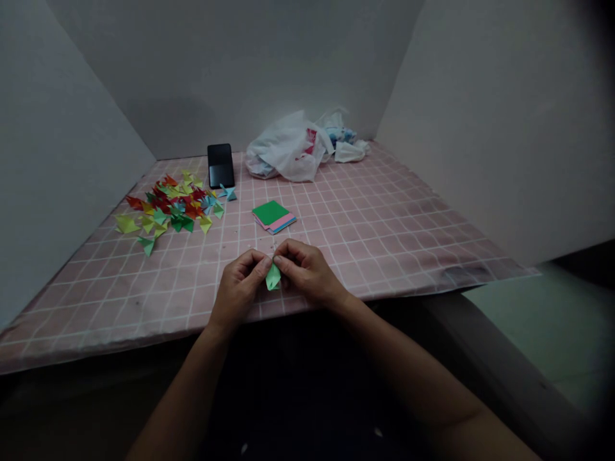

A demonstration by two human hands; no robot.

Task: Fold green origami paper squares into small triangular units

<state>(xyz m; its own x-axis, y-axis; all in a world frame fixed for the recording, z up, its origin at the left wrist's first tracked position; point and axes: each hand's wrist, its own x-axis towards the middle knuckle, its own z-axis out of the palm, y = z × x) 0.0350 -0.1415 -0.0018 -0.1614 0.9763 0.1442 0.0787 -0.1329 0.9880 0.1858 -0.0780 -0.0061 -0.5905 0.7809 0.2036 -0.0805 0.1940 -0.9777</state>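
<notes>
A small piece of folded light green origami paper is held between my hands near the table's front edge. My left hand pinches its upper left side between thumb and fingers. On the other side, my right hand grips the upper right with thumb and forefinger closed. The fingertips of both hands nearly meet at the top of the paper. Just beyond my hands lies a stack of square paper sheets, green on top with pink and blue below.
Many folded paper cranes in red, yellow, green and blue lie heaped at left. Behind them a black phone leans upright. White plastic bags and crumpled white tissue sit at the back. A pink checked cloth covers the table; grey walls enclose it.
</notes>
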